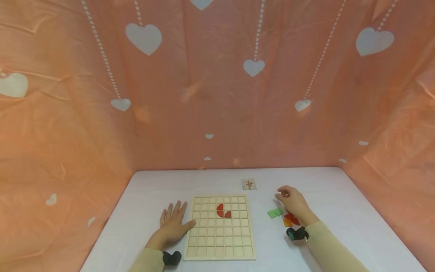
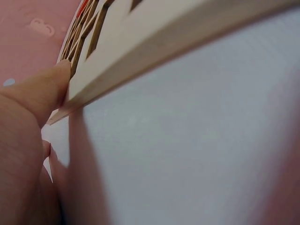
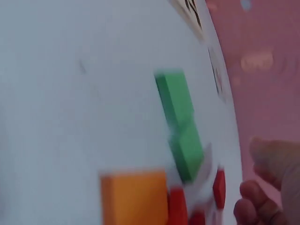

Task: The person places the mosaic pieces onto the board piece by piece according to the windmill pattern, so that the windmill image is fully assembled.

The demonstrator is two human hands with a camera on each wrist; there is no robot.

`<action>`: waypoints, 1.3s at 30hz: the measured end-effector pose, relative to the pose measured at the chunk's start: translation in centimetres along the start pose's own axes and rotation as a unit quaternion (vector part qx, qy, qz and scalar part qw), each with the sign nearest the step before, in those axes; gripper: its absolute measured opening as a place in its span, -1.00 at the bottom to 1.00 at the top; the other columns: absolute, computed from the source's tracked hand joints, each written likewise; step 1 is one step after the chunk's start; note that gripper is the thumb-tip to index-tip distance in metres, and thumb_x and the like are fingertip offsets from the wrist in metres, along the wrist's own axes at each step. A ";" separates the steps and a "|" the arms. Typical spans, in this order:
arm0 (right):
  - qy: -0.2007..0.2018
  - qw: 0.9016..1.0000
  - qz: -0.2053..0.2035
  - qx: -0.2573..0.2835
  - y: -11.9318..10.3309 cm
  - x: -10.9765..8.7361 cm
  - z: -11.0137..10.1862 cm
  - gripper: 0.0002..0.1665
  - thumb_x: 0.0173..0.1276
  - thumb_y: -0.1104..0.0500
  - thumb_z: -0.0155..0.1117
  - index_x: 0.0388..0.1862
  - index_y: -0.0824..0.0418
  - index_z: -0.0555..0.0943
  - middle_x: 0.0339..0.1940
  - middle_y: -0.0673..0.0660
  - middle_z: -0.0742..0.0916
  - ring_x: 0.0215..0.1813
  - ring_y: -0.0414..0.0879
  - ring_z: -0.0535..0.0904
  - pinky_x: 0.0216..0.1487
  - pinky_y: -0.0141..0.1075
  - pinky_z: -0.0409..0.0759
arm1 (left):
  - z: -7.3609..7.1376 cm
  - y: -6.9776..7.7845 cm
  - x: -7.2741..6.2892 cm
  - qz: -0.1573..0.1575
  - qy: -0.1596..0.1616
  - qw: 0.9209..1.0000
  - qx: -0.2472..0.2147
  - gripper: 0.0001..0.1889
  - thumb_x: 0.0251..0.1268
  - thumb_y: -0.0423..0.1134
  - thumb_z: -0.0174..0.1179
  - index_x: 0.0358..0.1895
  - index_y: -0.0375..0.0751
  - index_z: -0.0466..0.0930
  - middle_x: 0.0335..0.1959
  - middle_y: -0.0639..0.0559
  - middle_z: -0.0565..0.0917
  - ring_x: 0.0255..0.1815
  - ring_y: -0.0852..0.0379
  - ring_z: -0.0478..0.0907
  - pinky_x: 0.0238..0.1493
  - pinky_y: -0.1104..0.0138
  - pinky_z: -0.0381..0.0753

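A pale wooden grid board (image 1: 220, 241) lies on the white table, with several red quarter-circle pieces (image 1: 220, 213) set in its upper cells. My left hand (image 1: 173, 226) rests at the board's left side, fingers spread on the table and thumb on the rim. In the left wrist view, the thumb (image 2: 51, 84) touches the board's edge. My right hand (image 1: 295, 204) hovers right of the board with bent fingers, above loose pieces; whether it pinches a piece is hidden. Below it are two green squares (image 1: 274, 213), an orange square (image 1: 287, 223) and several red pieces (image 1: 295, 220).
A small pattern card (image 1: 249, 184) with a reddish figure lies behind the board. Pink cloth (image 1: 217, 113) with white hearts hangs at the back and sides of the table (image 1: 163, 185). Dark wrist devices sit at both sleeves.
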State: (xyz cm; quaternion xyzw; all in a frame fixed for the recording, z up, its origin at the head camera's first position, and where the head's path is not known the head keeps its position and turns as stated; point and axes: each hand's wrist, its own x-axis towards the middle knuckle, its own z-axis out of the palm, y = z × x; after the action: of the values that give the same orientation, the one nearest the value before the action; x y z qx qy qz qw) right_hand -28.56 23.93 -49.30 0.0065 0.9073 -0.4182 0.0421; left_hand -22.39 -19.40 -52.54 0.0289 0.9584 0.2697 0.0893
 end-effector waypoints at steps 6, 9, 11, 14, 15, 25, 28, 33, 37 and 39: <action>-0.007 0.999 0.035 0.019 2.0 0.5 -1.1 -0.51 0.40 0.04 0.26 0.17 0.32 0.48 0.03 0.29 0.58 -0.18 0.06 0.47 -0.27 -0.27 0.58 | 0.2 0.3 0.0 0.002 0.001 1.000 -0.006 -0.07 0.29 0.27 0.09 0.54 -0.23 -0.02 0.55 -0.29 -0.15 0.51 -0.33 -0.43 0.38 -0.16 -0.57; -0.012 0.998 0.050 0.038 2.4 0.5 -1.0 -0.56 0.38 0.08 0.29 0.10 0.32 0.50 -0.09 0.23 0.58 -0.30 0.00 0.46 -0.42 -0.30 0.49 | 0.2 0.5 -0.1 0.001 0.003 1.000 -0.012 -0.07 0.28 0.26 0.10 0.53 -0.23 -0.01 0.55 -0.30 -0.15 0.51 -0.33 -0.43 0.38 -0.15 -0.58; -0.014 0.997 0.056 0.055 2.4 0.6 -0.9 -0.63 0.37 0.12 0.29 0.04 0.32 0.51 -0.17 0.21 0.56 -0.38 -0.02 0.45 -0.49 -0.31 0.44 | 0.1 0.6 -0.2 -0.001 0.003 1.000 -0.011 -0.07 0.29 0.25 0.10 0.53 -0.23 -0.01 0.55 -0.30 -0.15 0.51 -0.32 -0.43 0.38 -0.14 -0.58; -0.015 0.996 0.052 0.070 2.2 0.6 -0.6 -0.72 0.38 0.18 0.26 -0.04 0.33 0.50 -0.29 0.18 0.53 -0.45 -0.03 0.42 -0.54 -0.32 0.40 | -0.1 0.6 -0.3 -0.003 0.006 1.000 -0.009 -0.08 0.29 0.24 0.11 0.53 -0.25 -0.01 0.55 -0.31 -0.15 0.51 -0.33 -0.43 0.38 -0.15 -0.58; -0.016 0.996 0.051 0.070 2.1 0.7 -0.6 -0.73 0.38 0.19 0.26 -0.05 0.33 0.49 -0.31 0.18 0.53 -0.46 -0.03 0.42 -0.54 -0.32 0.40 | -0.2 0.6 -0.3 -0.005 0.007 1.000 -0.007 -0.08 0.29 0.24 0.11 0.53 -0.25 -0.01 0.55 -0.30 -0.15 0.51 -0.33 -0.43 0.39 -0.14 -0.58; -0.017 0.998 0.054 0.003 1.6 0.9 -0.2 -0.73 0.41 0.17 0.24 -0.09 0.30 0.40 -0.28 0.20 0.52 -0.31 0.02 0.43 -0.42 -0.28 0.48 | -0.6 0.7 -0.4 -0.012 0.004 1.000 -0.007 -0.08 0.29 0.22 0.12 0.53 -0.25 -0.02 0.55 -0.30 -0.15 0.52 -0.32 -0.43 0.39 -0.15 -0.58; -0.016 0.999 0.050 -0.015 1.7 1.0 -0.1 -0.73 0.40 0.18 0.25 -0.11 0.29 0.39 -0.30 0.18 0.52 -0.31 0.02 0.44 -0.39 -0.28 0.49 | -0.5 0.6 -0.4 -0.010 0.001 1.000 -0.006 -0.08 0.29 0.23 0.12 0.53 -0.26 -0.01 0.54 -0.31 -0.14 0.51 -0.34 -0.42 0.38 -0.16 -0.57; -0.008 0.998 0.023 -0.063 1.5 0.8 -0.1 -0.73 0.36 0.19 0.30 -0.18 0.27 0.40 -0.39 0.14 0.53 -0.35 0.00 0.43 -0.41 -0.28 0.48 | -0.2 0.3 -0.2 -0.013 0.003 1.000 -0.011 -0.07 0.28 0.24 0.12 0.53 -0.25 -0.01 0.55 -0.31 -0.15 0.51 -0.32 -0.44 0.38 -0.14 -0.60; 0.016 0.995 -0.002 -0.096 0.5 0.1 0.1 -0.76 0.32 0.19 0.35 -0.23 0.25 0.45 -0.43 0.11 0.58 -0.40 -0.02 0.43 -0.45 -0.27 0.46 | 0.0 0.2 -0.1 -0.011 0.004 1.000 -0.019 -0.07 0.28 0.24 0.12 0.53 -0.25 -0.01 0.54 -0.32 -0.15 0.51 -0.33 -0.44 0.38 -0.13 -0.61; 0.029 0.995 -0.018 -0.095 -0.2 -0.3 0.6 -0.77 0.30 0.19 0.36 -0.24 0.25 0.49 -0.44 0.09 0.59 -0.43 -0.04 0.44 -0.47 -0.27 0.45 | 0.1 0.2 0.0 -0.011 0.004 1.000 -0.020 -0.07 0.28 0.24 0.12 0.53 -0.25 -0.01 0.54 -0.31 -0.15 0.51 -0.33 -0.43 0.38 -0.13 -0.60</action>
State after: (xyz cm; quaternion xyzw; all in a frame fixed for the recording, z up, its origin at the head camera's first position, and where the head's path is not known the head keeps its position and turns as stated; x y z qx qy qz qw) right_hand -28.21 23.36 -49.52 -0.0021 0.9438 -0.3304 0.0084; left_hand -22.33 -19.22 -52.52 0.0156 0.9535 0.2877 0.0887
